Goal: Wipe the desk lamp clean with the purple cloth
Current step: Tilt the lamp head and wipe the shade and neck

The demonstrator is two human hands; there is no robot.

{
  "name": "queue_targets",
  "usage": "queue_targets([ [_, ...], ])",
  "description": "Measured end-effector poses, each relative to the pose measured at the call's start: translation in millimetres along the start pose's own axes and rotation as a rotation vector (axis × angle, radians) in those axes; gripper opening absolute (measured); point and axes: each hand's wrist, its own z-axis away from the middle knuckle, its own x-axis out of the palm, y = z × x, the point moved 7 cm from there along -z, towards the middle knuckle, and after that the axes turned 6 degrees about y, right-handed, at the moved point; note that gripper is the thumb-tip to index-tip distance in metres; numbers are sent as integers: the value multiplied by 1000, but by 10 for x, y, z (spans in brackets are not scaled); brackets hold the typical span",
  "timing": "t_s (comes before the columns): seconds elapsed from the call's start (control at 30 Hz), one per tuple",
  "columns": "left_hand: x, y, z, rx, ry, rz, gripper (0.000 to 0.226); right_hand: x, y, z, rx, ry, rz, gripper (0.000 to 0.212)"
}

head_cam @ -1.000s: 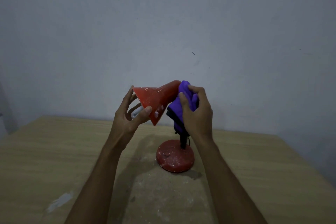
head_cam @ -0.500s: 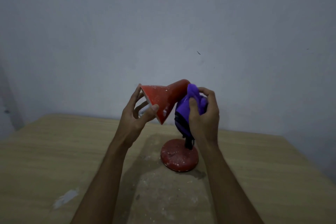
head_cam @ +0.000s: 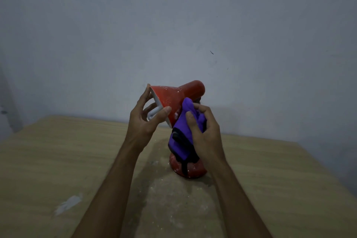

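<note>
Speckled red lamp [head_cam: 173,96] (glossy), soft cloth [head_cam: 181,141], matt wood-grain table [head_cam: 58,150].

red white-speckled lamp [head_cam: 173,96], purple cloth [head_cam: 181,141], tan table [head_cam: 58,160]

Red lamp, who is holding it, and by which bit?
The left hand holds the red cone-shaded desk lamp by the rim of its shade. The right hand grips the bunched purple cloth by its middle, against the shade.

A plain room: bare grey wall [head_cam: 173,25] behind a dusty wooden table [head_cam: 48,160].
</note>
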Motion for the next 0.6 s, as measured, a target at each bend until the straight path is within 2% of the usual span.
queue_targets([
  [0.07, -4, -10, -3, -9, 3, -13, 102, 52, 46, 60, 53, -63, -15, 21],
  [0.2, -30, -31, -14, -18, 4, -43, 100, 80, 36, 97, -6, -81, 74, 19],
  [0.3, -47, -41, -12, -25, -6, -44, 99, 24, 59, 59, 42, -135, 92, 19],
  [0.33, -45, -41, -14, -25, -11, -46, 99, -26, 65, 34, 77, -115, 65, 18],
  [0.4, -24, -36, -7, -28, -18, -50, 100, -172, 87, -59, 104, 26, 21, 18],
  [0.47, -13, -29, -3, -27, -19, -41, 98, -245, 83, -132, 32, 165, 42, 22],
  [0.6, -31, -33, -5, -27, -11, -14, 95, 10, 137, -77, -51, 156, 52, 29],
])
